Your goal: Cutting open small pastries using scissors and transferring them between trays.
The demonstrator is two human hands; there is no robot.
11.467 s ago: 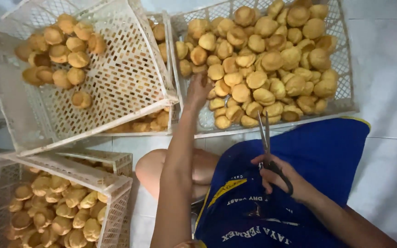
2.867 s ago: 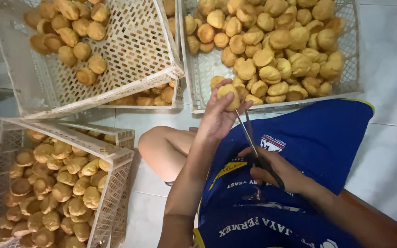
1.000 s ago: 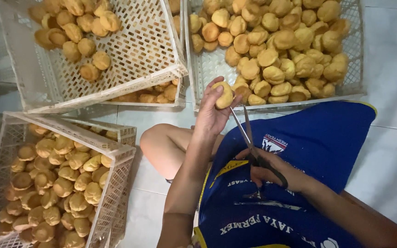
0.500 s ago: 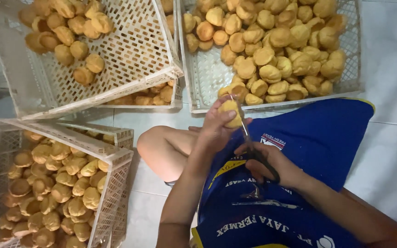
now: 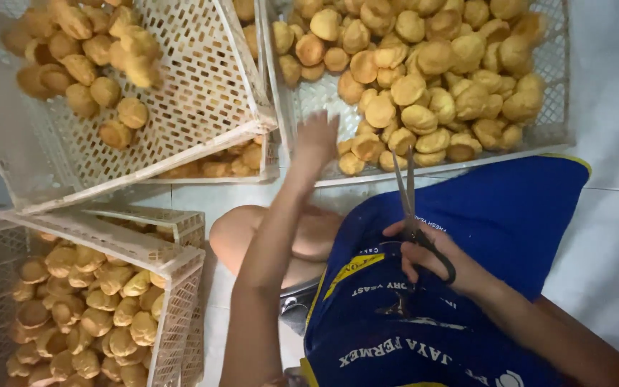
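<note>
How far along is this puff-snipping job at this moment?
Done: a small batch of puffs sits in the upper-left crate, and the lower-left crate looks full. In hand: the right hand holds scissors, blades closed and pointing up; the left hand is empty, reaching toward the big crate. Left: that crate holds a large heap of puffs.

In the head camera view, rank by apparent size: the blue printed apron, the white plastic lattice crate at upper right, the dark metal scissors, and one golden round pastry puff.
1. Blue printed apron, though nearness to the camera inflates it
2. White plastic lattice crate
3. Dark metal scissors
4. Golden round pastry puff
</note>
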